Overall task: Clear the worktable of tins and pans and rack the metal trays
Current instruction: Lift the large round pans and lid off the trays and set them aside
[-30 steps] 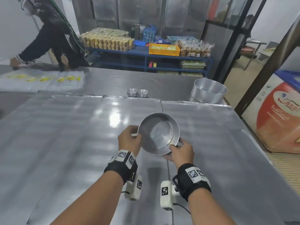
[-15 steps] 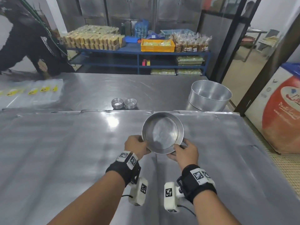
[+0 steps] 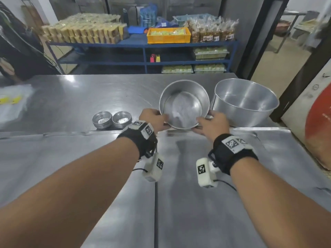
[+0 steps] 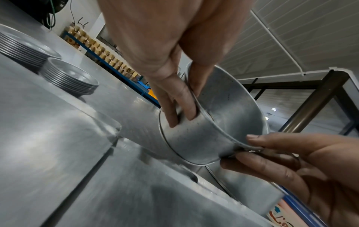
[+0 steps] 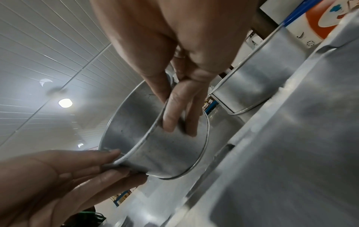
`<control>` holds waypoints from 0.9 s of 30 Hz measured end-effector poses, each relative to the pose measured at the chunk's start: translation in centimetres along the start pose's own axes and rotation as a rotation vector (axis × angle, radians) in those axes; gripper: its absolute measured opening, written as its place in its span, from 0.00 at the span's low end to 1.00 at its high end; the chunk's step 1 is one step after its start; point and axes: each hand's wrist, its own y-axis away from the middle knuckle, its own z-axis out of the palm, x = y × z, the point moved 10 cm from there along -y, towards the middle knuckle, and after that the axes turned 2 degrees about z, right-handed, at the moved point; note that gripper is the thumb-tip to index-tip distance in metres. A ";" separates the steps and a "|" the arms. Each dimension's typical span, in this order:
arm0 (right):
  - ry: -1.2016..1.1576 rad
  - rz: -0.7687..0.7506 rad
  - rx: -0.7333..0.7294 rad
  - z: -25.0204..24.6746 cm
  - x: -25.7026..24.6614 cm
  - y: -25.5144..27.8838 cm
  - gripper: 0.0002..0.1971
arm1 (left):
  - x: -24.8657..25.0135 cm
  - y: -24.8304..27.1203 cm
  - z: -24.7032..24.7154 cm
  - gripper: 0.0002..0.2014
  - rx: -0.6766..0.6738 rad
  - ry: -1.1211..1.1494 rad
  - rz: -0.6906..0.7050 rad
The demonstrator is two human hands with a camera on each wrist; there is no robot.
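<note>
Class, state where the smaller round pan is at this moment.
In the head view the smaller round pan is right of centre, held between both hands, just left of the big pan on the table.

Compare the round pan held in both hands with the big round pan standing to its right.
The held pan is smaller and shallower; the big pan is wider and deeper. The held pan is tilted, its mouth toward the camera, gripped at the rim by the left hand and right hand; the big pan stands upright on the table, untouched. Both are bare, empty, straight-walled metal.
</note>
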 end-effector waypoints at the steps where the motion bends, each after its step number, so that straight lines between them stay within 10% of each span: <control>1: 0.023 -0.003 -0.010 0.1 -0.1 -1.6 0.07 | 0.6 -1.4 0.4 0.10 0.002 -0.041 0.041; 13: 0.512 -0.049 0.036 1.9 0.9 -12.4 0.17 | -0.3 -9.9 2.8 0.21 0.021 -0.367 0.157; 27: 0.252 0.069 0.089 2.8 2.3 -9.3 0.17 | -4.1 -11.1 3.1 0.20 -0.053 -0.018 -0.026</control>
